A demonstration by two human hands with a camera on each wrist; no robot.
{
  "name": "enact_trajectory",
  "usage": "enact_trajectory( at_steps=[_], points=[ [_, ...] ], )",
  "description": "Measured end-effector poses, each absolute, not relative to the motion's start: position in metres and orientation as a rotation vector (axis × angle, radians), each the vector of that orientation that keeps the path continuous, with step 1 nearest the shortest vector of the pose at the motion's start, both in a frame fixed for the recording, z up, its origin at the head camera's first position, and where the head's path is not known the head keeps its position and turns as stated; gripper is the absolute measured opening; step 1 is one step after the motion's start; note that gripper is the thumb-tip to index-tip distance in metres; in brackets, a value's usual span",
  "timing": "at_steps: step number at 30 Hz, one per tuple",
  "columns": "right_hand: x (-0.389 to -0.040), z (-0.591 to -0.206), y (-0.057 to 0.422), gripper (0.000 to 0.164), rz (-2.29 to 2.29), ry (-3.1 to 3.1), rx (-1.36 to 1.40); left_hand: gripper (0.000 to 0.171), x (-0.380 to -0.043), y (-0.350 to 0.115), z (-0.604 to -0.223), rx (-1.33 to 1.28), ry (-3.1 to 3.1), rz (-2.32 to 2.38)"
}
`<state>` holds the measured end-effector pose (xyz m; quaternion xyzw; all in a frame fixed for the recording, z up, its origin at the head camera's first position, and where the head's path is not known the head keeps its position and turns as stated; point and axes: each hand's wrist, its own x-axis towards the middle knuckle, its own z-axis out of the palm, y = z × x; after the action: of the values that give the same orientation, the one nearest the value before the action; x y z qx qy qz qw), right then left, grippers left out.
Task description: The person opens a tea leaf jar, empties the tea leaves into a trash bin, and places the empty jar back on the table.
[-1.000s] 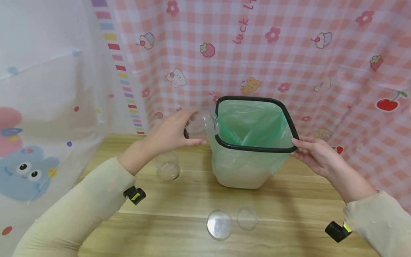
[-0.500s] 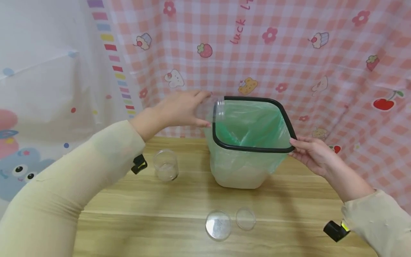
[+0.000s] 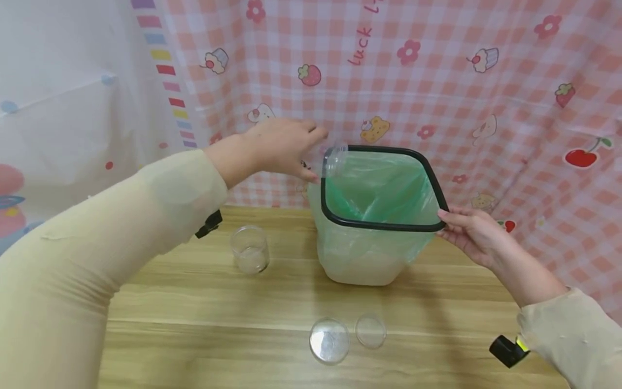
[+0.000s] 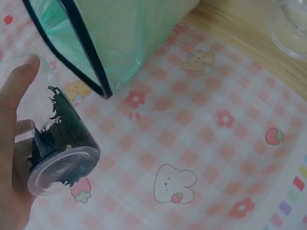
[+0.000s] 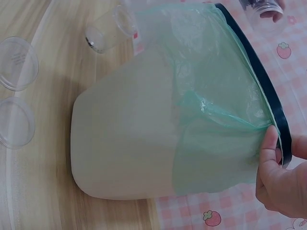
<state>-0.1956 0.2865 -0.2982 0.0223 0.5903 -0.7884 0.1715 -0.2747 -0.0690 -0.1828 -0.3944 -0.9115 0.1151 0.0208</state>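
My left hand (image 3: 284,146) grips a clear jar (image 3: 335,159) lying on its side in the air, its mouth over the left rim of a trash bin (image 3: 362,274). Dark, leaf-like shreds (image 4: 69,124) cling inside near the jar's base, as the left wrist view shows. A green plastic bag (image 3: 384,183) lines the bin and folds over its outside, under a black rim ring (image 3: 389,226). At the front right corner of that ring, my right hand (image 3: 468,232) pinches the rim between thumb and fingers.
On the wooden table (image 3: 243,346), a second clear jar (image 3: 250,251) stands left of the bin. Two round clear lids, a larger one (image 3: 329,340) and a smaller one (image 3: 371,330), lie in front. A pink checked cloth (image 3: 291,43) hangs behind.
My left hand has risen and moved right with the jar, from beside the bin to its left rim, and the standing jar is now uncovered. My right hand keeps its hold on the rim.
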Motion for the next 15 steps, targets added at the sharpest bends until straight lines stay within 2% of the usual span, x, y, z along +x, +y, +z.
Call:
enact_trajectory(
  at_steps=[5,15],
  points=[
    [-0.196,-0.298,0.286,0.013,-2.244,1.668,0.047,0.073,-0.274,-0.063,-0.183,-1.277,-2.770,0.531],
    [-0.195,-0.298,0.286,0.014,-2.258,1.643,0.041,0.074,-0.273,-0.049,-0.184,-1.363,-2.740,0.672]
  ],
)
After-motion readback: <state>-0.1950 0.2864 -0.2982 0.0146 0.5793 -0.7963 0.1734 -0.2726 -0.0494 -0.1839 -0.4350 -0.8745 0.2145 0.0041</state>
